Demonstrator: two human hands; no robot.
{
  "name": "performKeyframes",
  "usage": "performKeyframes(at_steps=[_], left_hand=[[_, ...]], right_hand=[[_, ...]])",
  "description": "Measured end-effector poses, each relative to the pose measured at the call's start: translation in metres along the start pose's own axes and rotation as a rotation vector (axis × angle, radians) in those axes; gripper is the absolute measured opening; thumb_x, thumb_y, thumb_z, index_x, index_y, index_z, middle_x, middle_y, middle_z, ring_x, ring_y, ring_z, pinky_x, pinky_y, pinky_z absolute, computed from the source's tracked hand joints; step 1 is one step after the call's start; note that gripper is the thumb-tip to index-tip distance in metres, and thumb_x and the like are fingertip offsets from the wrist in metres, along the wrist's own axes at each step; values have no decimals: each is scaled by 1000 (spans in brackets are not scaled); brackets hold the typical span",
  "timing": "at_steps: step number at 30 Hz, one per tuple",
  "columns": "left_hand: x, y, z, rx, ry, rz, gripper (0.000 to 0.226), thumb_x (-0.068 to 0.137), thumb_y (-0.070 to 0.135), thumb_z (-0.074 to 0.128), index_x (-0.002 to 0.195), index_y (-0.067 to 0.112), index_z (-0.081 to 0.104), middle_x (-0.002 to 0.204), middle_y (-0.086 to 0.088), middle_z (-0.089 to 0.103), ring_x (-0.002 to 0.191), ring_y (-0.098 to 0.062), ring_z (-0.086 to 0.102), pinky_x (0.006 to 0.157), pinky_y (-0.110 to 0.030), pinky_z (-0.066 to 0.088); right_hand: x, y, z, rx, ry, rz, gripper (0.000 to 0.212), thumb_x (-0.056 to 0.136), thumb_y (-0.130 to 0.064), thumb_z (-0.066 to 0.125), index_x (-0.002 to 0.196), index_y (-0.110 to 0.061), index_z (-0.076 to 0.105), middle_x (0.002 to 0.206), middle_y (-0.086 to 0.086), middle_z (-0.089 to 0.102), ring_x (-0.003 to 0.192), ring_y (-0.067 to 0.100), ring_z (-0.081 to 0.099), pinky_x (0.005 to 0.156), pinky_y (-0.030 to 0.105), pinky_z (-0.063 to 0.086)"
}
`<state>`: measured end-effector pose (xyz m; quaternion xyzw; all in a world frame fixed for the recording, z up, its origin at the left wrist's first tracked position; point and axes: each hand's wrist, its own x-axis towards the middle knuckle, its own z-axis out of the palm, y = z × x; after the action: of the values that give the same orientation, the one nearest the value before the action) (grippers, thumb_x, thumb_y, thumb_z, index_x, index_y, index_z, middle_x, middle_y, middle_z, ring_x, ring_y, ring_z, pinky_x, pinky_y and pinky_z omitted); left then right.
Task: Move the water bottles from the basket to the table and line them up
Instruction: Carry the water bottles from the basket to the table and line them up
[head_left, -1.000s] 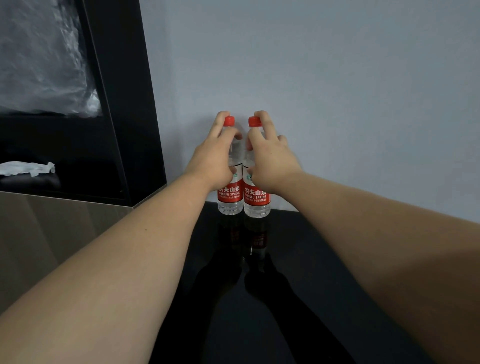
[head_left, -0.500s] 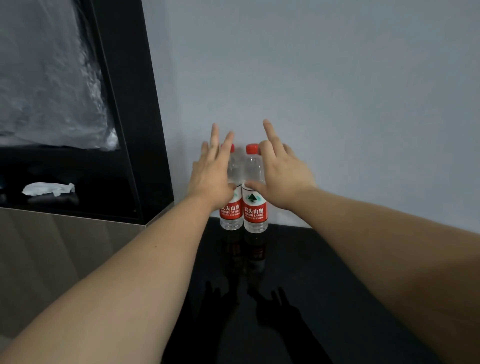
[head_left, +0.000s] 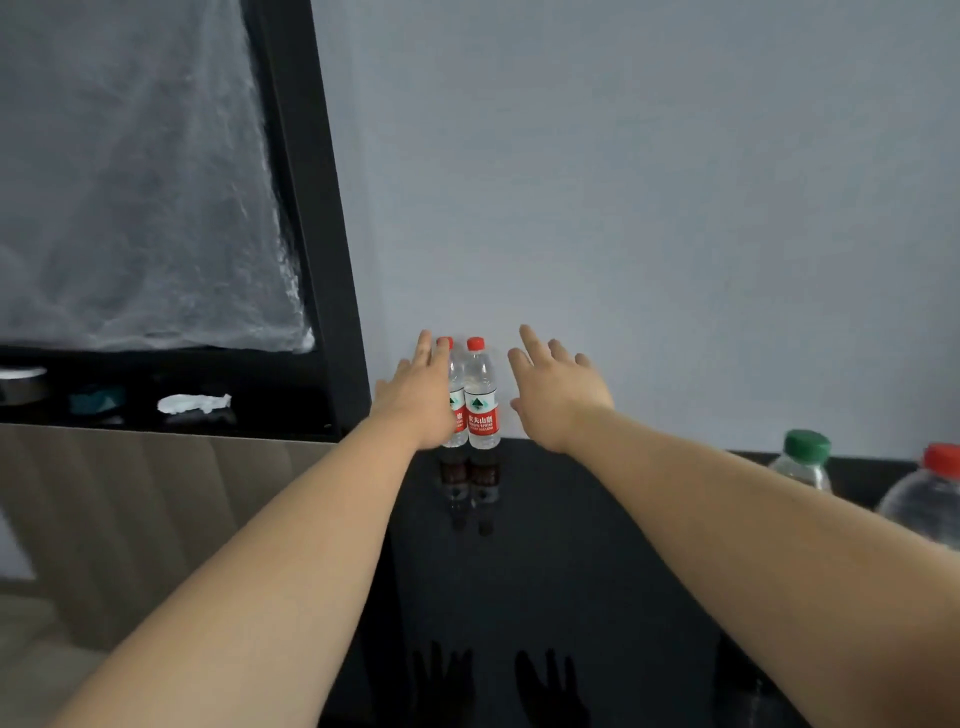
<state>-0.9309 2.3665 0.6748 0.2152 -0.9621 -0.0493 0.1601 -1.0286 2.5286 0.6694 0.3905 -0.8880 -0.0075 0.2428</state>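
Observation:
Two clear water bottles with red caps and red labels stand upright side by side against the wall at the back of the glossy black table (head_left: 561, 561). The right bottle (head_left: 481, 400) shows fully. The left bottle (head_left: 453, 382) is partly hidden behind my left hand (head_left: 418, 400). That hand has straight fingers and holds nothing; whether it still touches the bottle I cannot tell. My right hand (head_left: 558, 392) hovers to the right of the bottles, fingers spread, clear of them.
At the right edge, a green-capped bottle (head_left: 804, 460) and a red-capped bottle (head_left: 930, 499) poke up; the basket is not visible. A black-framed cabinet (head_left: 317, 234) with plastic sheeting stands left of the bottles, a beige padded surface (head_left: 130, 509) below it.
Both hands let go of the bottle necks, opened and drew apart; the right hand moved off to the right. The view pulled back and tilted up, bringing two more bottles into sight.

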Motion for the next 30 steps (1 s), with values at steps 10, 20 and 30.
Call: performKeyframes(at_steps=[10,20,30], left_hand=[[-152,78,-20,108,-27,56,103,92,18,70,163,25,-5,170,5,-17,154,-30,19,114,-58,37],[-212,197,-4,92,60,198,88,97,26,65,163,23,7,171,0,-9,143,-32,40,101,-48,52],[-232,334,36,-12,136,435,88,96,30,66,162,21,8,172,-1,-8,149,-33,32,113,-53,41]], right_hand=[[-156,9,-50,-22,-66,30,74,103,-27,56,162,-19,12,172,8,-14,157,41,7,124,60,19],[-264,85,-62,-58,-43,141,75,100,-31,59,161,-19,15,171,10,-14,157,40,6,122,61,21],[-350,194,-71,-146,66,295,77,95,-23,54,161,-17,14,172,8,-8,158,36,3,123,61,16]])
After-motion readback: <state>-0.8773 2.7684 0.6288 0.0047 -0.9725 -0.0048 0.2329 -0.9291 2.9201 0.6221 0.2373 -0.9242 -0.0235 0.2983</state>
